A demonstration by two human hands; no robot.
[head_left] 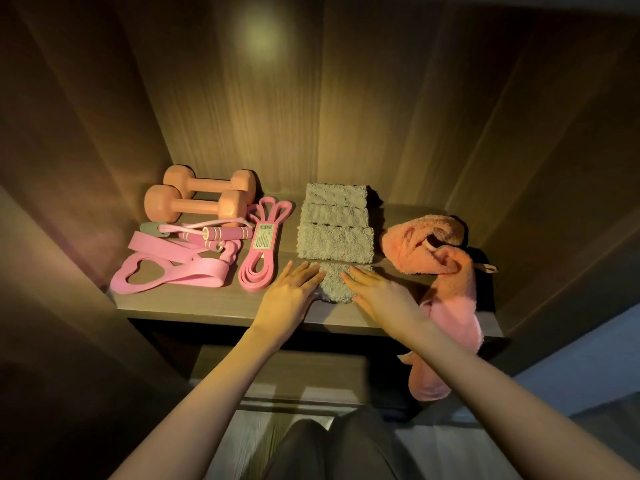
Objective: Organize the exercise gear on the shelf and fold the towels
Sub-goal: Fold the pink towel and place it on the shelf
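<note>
Shelf (194,303) first, since it sets my limits: it is boxed in by wooden walls on both sides and at the back, and only the front edge is open. Next in size is the pink towel (450,271), unfolded and bunched at the right, with one end hanging over that front edge; I judge it the likeliest thing to go wrong, because a brush from my right forearm could drag it off the shelf. The folded grey towels (335,223) lie in a row of three running toward the back, mid-shelf. The dumbbells (197,202) lie side by side at the back left, with the wide pink band (166,271), the loop band (259,251) and the jump rope (221,233) in front of them. The small grey towel (334,284) lies just in front of the folded row, near the front edge. My left hand (287,296) and right hand (381,296) both rest flat on it, fingers (303,273) straight and grasping nothing. Pushing it forward too hard could rumple it or shunt the row out of line. Free room is tight: a bare strip along the front and a narrow lane between the loop band and the towels
</note>
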